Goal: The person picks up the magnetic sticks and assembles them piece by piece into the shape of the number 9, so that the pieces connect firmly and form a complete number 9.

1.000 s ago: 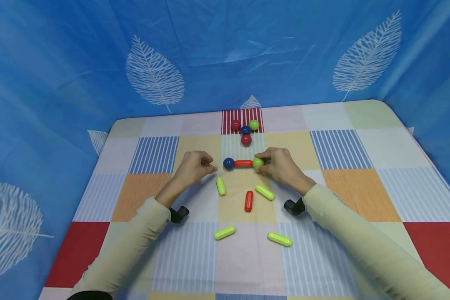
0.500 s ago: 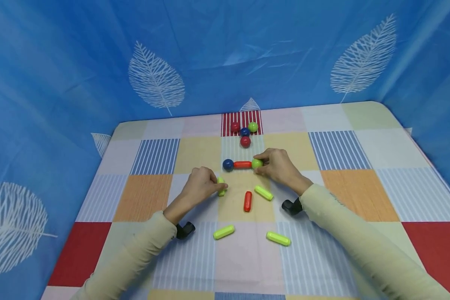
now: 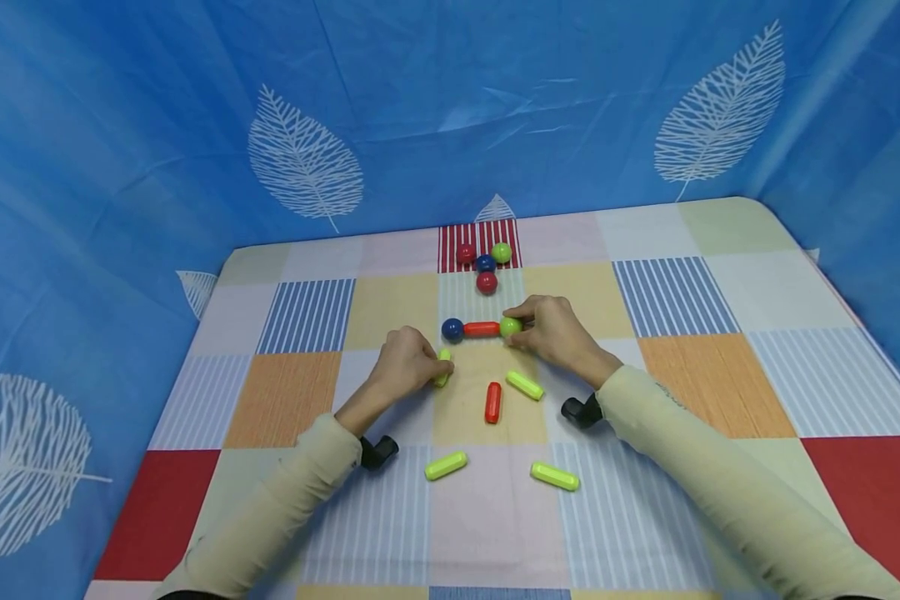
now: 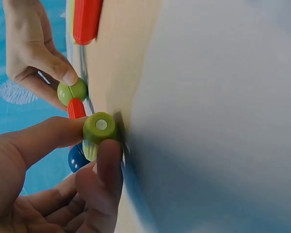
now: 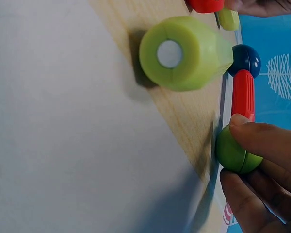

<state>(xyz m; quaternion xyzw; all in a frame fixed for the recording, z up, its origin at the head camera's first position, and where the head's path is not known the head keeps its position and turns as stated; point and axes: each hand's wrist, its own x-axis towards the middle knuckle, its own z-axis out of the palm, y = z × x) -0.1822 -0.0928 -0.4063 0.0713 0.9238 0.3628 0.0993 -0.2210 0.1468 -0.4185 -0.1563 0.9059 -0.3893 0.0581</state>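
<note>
A red rod [image 3: 482,329] lies crosswise with a blue ball [image 3: 452,330] on its left end and a green ball [image 3: 510,327] on its right end. My right hand [image 3: 558,333] pinches that green ball between thumb and fingers, as the right wrist view also shows. Just below the blue ball, my left hand [image 3: 405,367] pinches a yellow-green rod [image 4: 101,128] between thumb and forefinger. A pale round disc shows in the rod's near end in the left wrist view. From the head view, the left fingers cover part of this rod.
Behind the joined pieces sit two red balls, a blue ball [image 3: 485,263] and another green ball [image 3: 501,252]. Nearer lie a loose red rod [image 3: 492,402] and yellow-green rods [image 3: 525,385], [image 3: 446,465] on the checked tablecloth [image 3: 495,533]. A blue leaf-print curtain [image 3: 450,108] hangs behind.
My left hand has moved from beside the blue ball toward me and taken hold of the yellow-green rod. My right hand keeps its grip on the green ball.
</note>
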